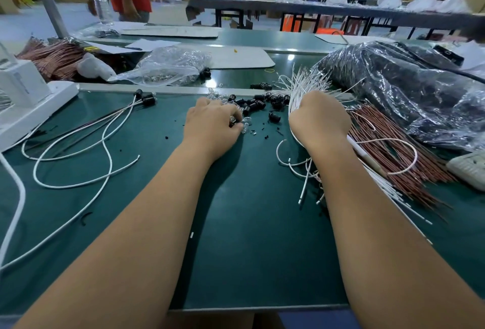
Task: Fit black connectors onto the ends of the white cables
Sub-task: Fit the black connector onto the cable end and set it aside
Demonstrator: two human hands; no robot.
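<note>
Reaching into the loose parts, my left hand has its fingertips curled down over a small mix of clear caps and one dark piece at the near edge of the scatter; the grip looks pinched on something there, but I cannot tell whether it is a black connector or a clear cap, the fingers hide it. My right hand is clenched around a thick bundle of white cables, grip closed firm, the cable ends fanning up and away from me, tails trailing back under the wrist toward the near right of the desk.

Black connectors lie in a loose pile just beyond and between the two hands, a few strays nearer the right one. Left hand is the nearer to the pile, touching its edge.

Key relation: the bundle's long axis runs away from me, tilted slightly left, so the free ends sit beyond the right fist, up and right of the left hand's pinch. Judgement: the picked piece must travel right and forward to meet one cable end, bore lined up with that axis.

Finished pieces, white cables with black connectors fitted, lie at far left, well apart. Reddish-brown wires lie beside the right forearm.
</note>
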